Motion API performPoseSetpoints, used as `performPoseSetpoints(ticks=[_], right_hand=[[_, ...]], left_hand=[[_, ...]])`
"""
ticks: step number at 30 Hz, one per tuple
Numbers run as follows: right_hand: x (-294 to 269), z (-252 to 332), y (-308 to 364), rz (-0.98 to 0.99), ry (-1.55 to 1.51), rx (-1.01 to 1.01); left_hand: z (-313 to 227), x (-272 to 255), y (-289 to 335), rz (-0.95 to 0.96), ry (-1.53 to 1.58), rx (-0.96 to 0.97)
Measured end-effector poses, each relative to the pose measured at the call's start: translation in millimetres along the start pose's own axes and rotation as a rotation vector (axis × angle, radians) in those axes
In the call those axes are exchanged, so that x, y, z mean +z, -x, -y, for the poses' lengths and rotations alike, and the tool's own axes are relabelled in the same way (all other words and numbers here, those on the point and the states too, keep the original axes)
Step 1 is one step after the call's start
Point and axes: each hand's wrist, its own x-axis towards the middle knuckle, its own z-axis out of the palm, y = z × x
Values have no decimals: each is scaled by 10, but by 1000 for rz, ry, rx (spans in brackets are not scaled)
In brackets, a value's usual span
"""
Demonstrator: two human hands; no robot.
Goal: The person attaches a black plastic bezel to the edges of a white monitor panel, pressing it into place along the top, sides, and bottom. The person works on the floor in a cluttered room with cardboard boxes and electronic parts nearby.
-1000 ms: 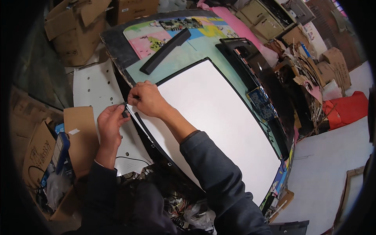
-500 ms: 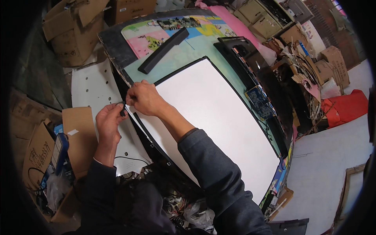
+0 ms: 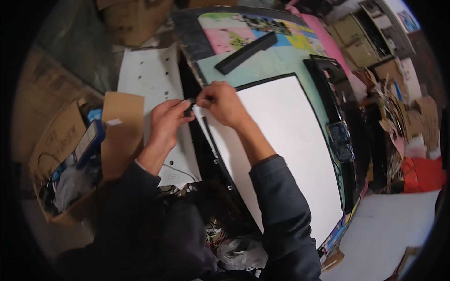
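Note:
A large white flat panel [image 3: 286, 154] with a thin black frame [image 3: 302, 89] along its edges lies on the table. At its far left corner my left hand [image 3: 164, 122] pinches a small black piece [image 3: 189, 108] between thumb and fingers. Right beside it, my right hand [image 3: 226, 105] is closed, its fingers curled in at the same corner; what they grip is hidden. A black strip [image 3: 216, 150] runs down the panel's left edge, below both hands.
Beyond the panel lie a long black bar [image 3: 246, 53] and a green circuit board [image 3: 267, 23]. A black assembly with a blue board [image 3: 341, 140] sits to the right. White perforated sheet metal [image 3: 150, 77] and an open cardboard box [image 3: 123, 136] are at the left; loose cables [image 3: 213, 232] lie below.
My view has swung, so the whole scene sits farther right and partly higher in the picture. Both hands stay at the panel's corner, the left still pinching the small black piece.

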Motion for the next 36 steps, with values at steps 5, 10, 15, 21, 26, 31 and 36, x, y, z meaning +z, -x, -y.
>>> performPoseSetpoints(ticks=[5,10,15,21,26,31,36], right_hand=[[-67,74,61,31,-83,18],[-75,64,109,42,-24,-90],[-128,85,161,8,93,-231],[-75,78,225,-50,-28,-94],[-143,72,227,-100,-204,111],[-131,121,182,-93,-161,40],[-117,25,135,-18,-9,-128]], left_hand=[[-112,-73,17,49,83,-83],[-147,-116,56,51,71,-147],[-162,-79,46,34,16,-152],[-150,-49,21,36,-24,-136],[-184,-22,-19,88,-80,-124],[-225,14,-56,132,-160,-111],[-194,-26,-104,140,-185,-124]])
